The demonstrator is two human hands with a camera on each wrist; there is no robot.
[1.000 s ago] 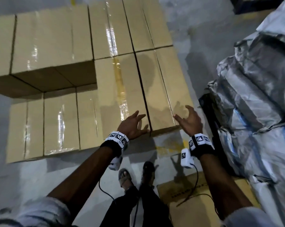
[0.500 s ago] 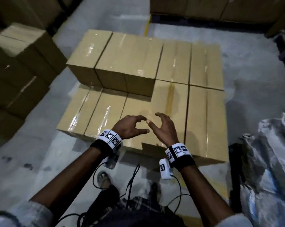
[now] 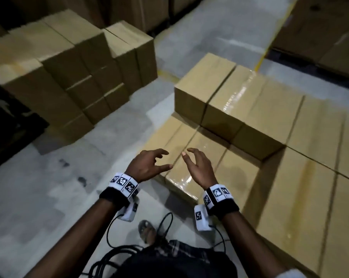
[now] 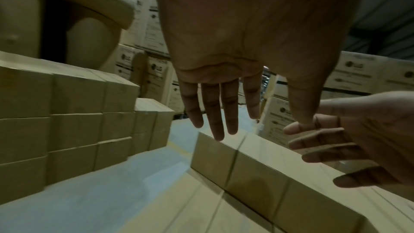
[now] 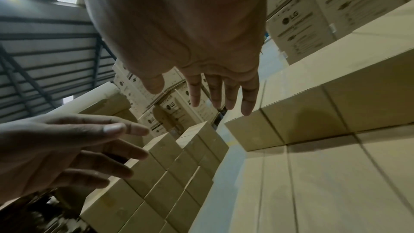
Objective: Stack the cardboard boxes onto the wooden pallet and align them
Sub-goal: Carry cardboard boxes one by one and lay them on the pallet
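hands empty – left grip (image 3: pixel 147 166), right grip (image 3: pixel 197 167) above boxes (image 3: pixel 249 109)

Grey concrete floor (image 3: pixel 39 207) is carrying the low block of cardboard boxes (image 3: pixel 289 177). Left of it, well apart, a stepped box pile (image 3: pixel 69 81) is standing; yellow line (image 3: pixel 262 57) is running behind.

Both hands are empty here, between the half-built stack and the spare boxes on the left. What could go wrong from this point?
1. The cables loop loosely by the foot; a step toward the spare boxes might snag them.
2. The upper layer covers only part of the lower boxes, so the next box may sit askew at that step.
3. The left hand and right hand hover empty; a hurried grab of a glossy taped top might slip.
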